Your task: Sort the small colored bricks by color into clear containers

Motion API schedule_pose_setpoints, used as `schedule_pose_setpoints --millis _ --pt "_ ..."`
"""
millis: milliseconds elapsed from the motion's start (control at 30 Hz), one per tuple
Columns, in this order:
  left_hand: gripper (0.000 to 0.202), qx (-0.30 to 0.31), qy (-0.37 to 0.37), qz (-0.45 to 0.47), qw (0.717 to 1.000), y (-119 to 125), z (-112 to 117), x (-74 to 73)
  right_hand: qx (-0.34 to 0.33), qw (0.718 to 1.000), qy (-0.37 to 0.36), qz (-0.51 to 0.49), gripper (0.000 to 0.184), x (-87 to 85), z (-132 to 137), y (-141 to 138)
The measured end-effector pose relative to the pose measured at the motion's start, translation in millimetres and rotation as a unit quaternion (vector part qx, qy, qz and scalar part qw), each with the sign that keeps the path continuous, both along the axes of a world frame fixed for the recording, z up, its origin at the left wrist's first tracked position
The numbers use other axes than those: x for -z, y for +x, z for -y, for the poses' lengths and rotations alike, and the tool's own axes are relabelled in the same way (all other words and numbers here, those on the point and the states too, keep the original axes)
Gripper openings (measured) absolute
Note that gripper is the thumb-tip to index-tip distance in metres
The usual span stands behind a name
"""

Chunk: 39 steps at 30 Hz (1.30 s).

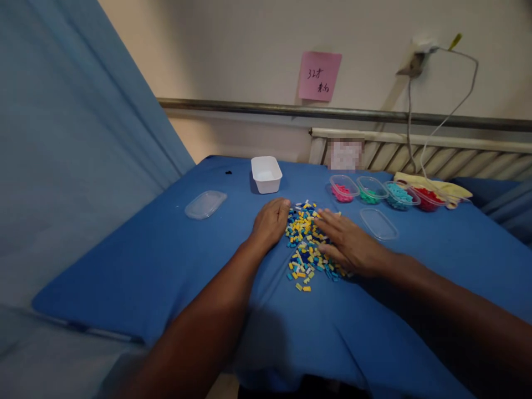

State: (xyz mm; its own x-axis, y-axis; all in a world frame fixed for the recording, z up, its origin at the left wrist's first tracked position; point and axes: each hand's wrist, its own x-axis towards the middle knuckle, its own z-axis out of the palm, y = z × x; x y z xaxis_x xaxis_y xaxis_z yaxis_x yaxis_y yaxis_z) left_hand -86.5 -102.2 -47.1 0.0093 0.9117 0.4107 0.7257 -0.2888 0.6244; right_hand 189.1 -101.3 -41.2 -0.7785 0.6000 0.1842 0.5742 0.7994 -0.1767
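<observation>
A loose pile of small bricks (pixel 305 227), yellow, blue, white and pale green, lies on the blue sheet between my two hands. My left hand (pixel 272 219) stands on its edge against the pile's left side, fingers extended and held together, with nothing seen in it. Over the right part of the pile rests my right hand (pixel 347 241), palm down, fingers stretched and a little apart. It covers some of the bricks, and what lies under its palm is hidden.
A white tub (pixel 266 183) stands behind the pile. Clear lids lie left (pixel 205 204) and right (pixel 379 224). Clear tubs hold pink (pixel 342 193), green (pixel 369 196), turquoise (pixel 399 195) and red pieces (pixel 428 198). A yellow cloth (pixel 436 184) and hanging cable (pixel 446 116) are back right.
</observation>
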Motion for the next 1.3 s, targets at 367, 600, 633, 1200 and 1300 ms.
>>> schedule_pose_setpoints --millis 367,600,633,1200,1300 --pt "0.052 -0.007 -0.022 0.017 1.0 3 -1 2.5 0.064 0.993 -0.087 -0.045 0.088 16.0 -45 -2" --pt "0.057 -0.022 -0.035 0.037 0.998 0 0 4.4 0.03 0.994 -0.107 -0.003 0.095 17.7 -105 -58" --pt "0.058 -0.029 -0.041 0.039 0.998 -1 0 4.3 0.013 0.994 -0.11 0.0 0.093 18.8 -105 -63" --pt "0.079 0.187 -0.173 -0.219 0.942 19 23 -12.5 -0.036 0.996 -0.086 0.009 0.081 15.5 -15 18" --pt "0.081 0.231 -0.164 -0.264 0.922 24 28 -15.5 -0.043 0.996 -0.081 -0.004 0.081 14.6 -1 20"
